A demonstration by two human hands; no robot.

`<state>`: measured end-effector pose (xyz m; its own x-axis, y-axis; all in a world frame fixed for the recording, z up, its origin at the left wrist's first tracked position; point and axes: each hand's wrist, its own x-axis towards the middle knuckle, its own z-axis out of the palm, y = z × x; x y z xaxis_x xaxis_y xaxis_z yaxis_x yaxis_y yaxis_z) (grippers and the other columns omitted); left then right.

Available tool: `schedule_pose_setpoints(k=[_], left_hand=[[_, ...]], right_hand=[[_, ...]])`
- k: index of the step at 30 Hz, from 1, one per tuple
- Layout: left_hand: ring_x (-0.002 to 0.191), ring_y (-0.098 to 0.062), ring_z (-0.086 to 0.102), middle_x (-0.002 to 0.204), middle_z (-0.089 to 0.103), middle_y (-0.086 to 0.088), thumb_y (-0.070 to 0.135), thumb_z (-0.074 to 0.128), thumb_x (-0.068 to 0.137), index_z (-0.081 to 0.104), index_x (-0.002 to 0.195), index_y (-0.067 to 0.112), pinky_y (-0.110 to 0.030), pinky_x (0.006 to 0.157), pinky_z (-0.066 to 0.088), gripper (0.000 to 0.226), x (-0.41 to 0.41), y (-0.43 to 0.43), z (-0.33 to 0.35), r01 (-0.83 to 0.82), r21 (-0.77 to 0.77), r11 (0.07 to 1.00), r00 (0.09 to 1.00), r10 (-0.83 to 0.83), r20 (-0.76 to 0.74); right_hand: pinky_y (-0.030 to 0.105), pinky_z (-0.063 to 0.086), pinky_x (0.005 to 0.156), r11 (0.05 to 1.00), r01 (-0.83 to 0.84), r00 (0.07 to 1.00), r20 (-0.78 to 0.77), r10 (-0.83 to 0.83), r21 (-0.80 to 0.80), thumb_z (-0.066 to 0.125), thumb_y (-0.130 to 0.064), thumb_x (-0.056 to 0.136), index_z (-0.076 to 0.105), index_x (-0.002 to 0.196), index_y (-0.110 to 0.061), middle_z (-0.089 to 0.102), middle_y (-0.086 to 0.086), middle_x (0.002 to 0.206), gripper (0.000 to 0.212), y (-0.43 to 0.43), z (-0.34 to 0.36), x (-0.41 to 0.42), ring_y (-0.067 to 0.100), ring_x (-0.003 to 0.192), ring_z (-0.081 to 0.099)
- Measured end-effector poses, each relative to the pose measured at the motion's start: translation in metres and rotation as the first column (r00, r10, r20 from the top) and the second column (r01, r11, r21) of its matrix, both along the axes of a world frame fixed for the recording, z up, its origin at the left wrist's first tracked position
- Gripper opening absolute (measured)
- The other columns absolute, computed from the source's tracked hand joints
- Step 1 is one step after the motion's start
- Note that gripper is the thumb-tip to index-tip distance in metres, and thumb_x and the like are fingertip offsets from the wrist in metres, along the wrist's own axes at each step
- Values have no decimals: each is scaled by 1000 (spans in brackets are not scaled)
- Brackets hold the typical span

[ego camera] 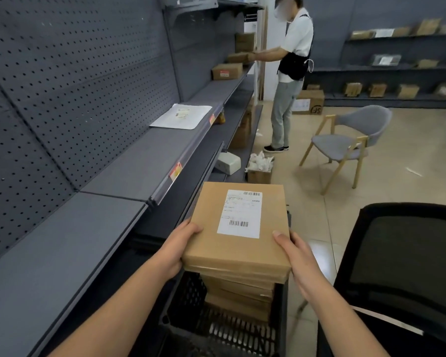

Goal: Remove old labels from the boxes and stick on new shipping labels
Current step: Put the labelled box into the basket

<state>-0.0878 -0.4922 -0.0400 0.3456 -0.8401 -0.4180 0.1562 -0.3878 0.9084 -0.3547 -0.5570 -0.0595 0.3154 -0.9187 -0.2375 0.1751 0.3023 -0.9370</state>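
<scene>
Left hand (182,247) clamps the box (209,228) at its 8 o'clock corner, thumb on top; right hand (295,256) clamps the 4 o'clock corner the same way. Box lies flat, white label (240,213) face up, directly over a stack (238,297) of like boxes in a black crate (191,292) — touching or lifted, cannot tell. Grey shelf (62,248) at 9 o'clock, paper sheet (182,115) at 11 — a person (291,73) at 1, chair (350,143) at 2.

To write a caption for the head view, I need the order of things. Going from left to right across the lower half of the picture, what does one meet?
Grey shelf → left hand → brown box → right hand → black mesh chair.
</scene>
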Motion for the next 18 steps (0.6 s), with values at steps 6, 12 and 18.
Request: schedule_pose_setpoints(k=[6, 12, 18], left_hand=[[106, -32, 69, 116, 75, -9, 30, 60, 95, 66, 126, 24, -41, 79, 54, 31, 17, -39, -13, 29, 23, 999, 999, -29, -31], [106, -29, 70, 112, 77, -2, 25, 60, 97, 63, 132, 28, -39, 78, 54, 35, 35, -69, -29, 35, 19, 999, 997, -34, -69], [107, -26, 71, 114, 77, 2, 24, 62, 97, 59, 137, 31, -40, 84, 56, 41, 48, -84, -52, 63, 42, 997, 996, -60, -64]], right_hand=[[28, 56, 85, 999, 53, 998, -21, -53, -3, 64, -28, 99, 63, 132, -20, 76, -2, 118, 34, -25, -15, 15, 16, 107, 73], [41, 53, 100, 996, 88, 996, -28, -88, 12, 64, -28, 99, 62, 133, -21, 74, 0, 123, 35, -42, -32, 31, 20, 113, 70], [37, 55, 93, 995, 97, 993, -63, -95, 30, 64, -31, 99, 60, 136, -20, 73, 2, 124, 39, -51, -50, 39, 22, 114, 70]])
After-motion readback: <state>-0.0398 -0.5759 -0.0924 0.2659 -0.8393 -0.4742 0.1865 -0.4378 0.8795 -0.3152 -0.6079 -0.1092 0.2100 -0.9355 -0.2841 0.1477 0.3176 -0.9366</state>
